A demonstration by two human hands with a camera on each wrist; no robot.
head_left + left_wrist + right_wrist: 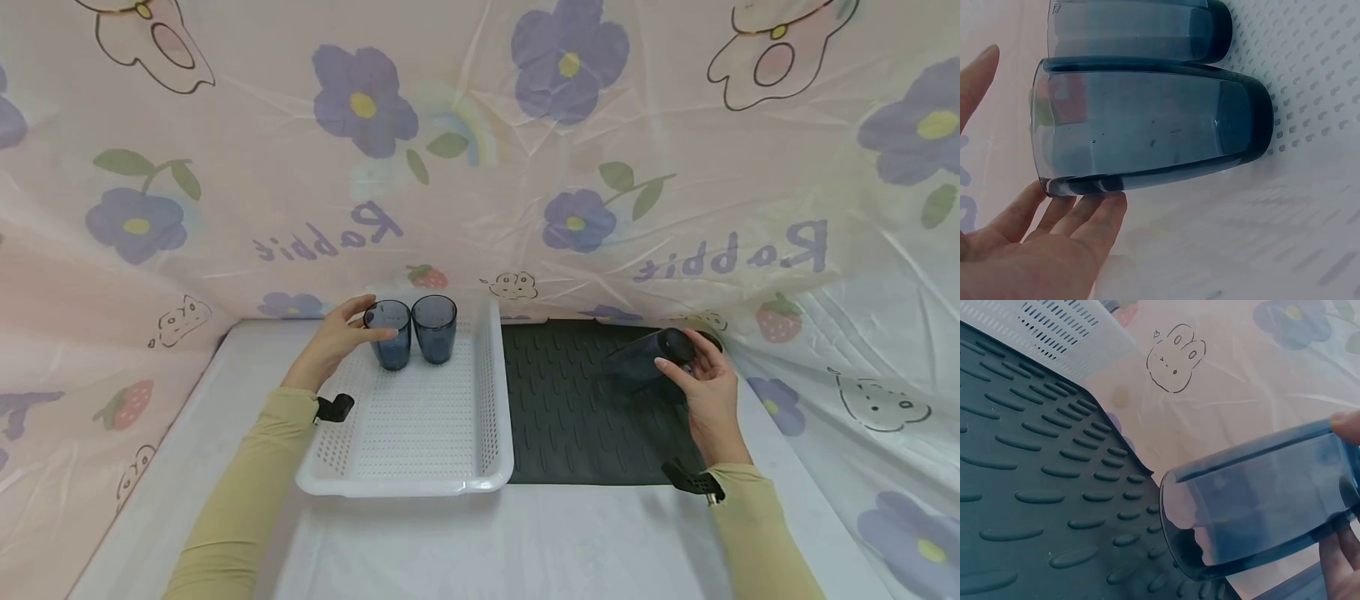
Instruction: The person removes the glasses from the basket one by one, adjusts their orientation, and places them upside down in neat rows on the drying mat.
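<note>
Two blue-tinted drinking glasses stand upright side by side at the back of a white perforated basket point(405, 482). My left hand point(340, 340) is at the left glass point(1154, 125), its fingertips on the side near the rim and its thumb held apart from the glass. The second glass point(435, 329) stands just to the right. Over the black ridged mat point(570, 417), my right hand point(708, 396) grips another blue glass point(1260, 500) near its base. This glass is tilted, with its mouth facing left and downward.
The mat lies directly right of the basket on a white tabletop point(495, 550). Behind my right hand a dark rounded shape point(711, 339) is mostly hidden. A printed curtain point(480, 200) with flowers and rabbits hangs along the back and both sides.
</note>
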